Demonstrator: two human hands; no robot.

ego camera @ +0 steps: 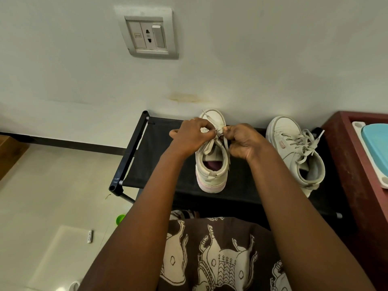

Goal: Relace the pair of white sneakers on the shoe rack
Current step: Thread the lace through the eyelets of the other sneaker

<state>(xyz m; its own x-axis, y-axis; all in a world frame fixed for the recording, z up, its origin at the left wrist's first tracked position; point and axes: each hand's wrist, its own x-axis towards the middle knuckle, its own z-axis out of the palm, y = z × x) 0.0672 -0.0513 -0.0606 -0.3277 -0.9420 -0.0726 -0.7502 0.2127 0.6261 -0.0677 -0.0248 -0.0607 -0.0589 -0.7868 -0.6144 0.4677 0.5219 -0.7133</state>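
Two white sneakers stand on the black fabric top of the shoe rack (151, 164), toes toward the wall. Over the left sneaker (212, 173) both my hands work at its throat. My left hand (193, 135) pinches the white lace (225, 143) on the sneaker's left side, and my right hand (241, 141) pinches it on the right; a loose lace end hangs down between them. Its upper eyelets look unlaced and the tongue is open. The right sneaker (294, 152) is fully laced with a loose bow on top.
A dark red cabinet (348, 156) with a blue and white tray (375, 148) stands right of the rack. A wall socket (148, 35) is above. A green object (120, 218) and a small white tube (89, 236) lie on the floor at left.
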